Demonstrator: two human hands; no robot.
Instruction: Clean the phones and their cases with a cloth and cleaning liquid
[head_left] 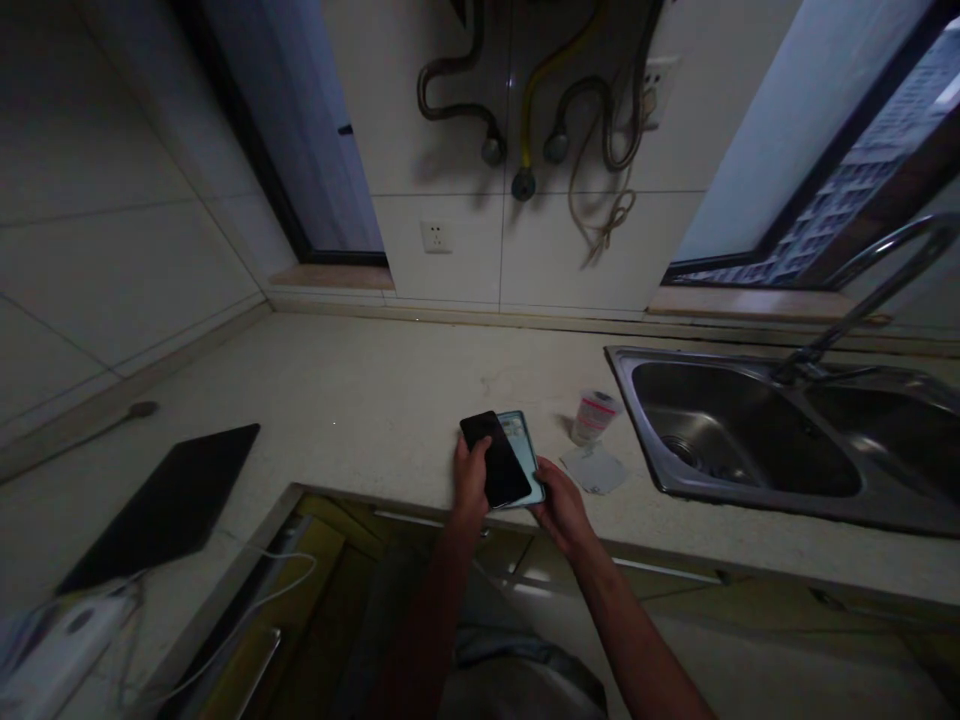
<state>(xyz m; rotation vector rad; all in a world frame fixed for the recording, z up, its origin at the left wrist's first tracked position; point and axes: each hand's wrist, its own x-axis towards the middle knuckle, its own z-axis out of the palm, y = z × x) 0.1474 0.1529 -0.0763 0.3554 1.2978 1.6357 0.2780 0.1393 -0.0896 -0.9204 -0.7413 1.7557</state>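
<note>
My left hand (471, 478) is closed around a black smartphone (501, 468), its thumb lying across the dark screen. Partly beneath the phone is a light-blue phone case (525, 450) with a small pattern near its top. My right hand (561, 503) grips the case by its right edge. Phone and case overlap, the phone lying askew over the case, above the front edge of the counter. Just right of my right hand, a grey-white cloth or paper square (595, 468) lies flat. Behind it stands a plastic cup (594, 416) with pink print.
A double-bowl steel sink (652, 470) with a curved faucet (870, 295) is at right. On the left counter (300, 400) lie a dark flat panel (169, 500) and a white box-like object (67, 650) beside a white cable (262, 605). Pipes (525, 120) hang on the wall.
</note>
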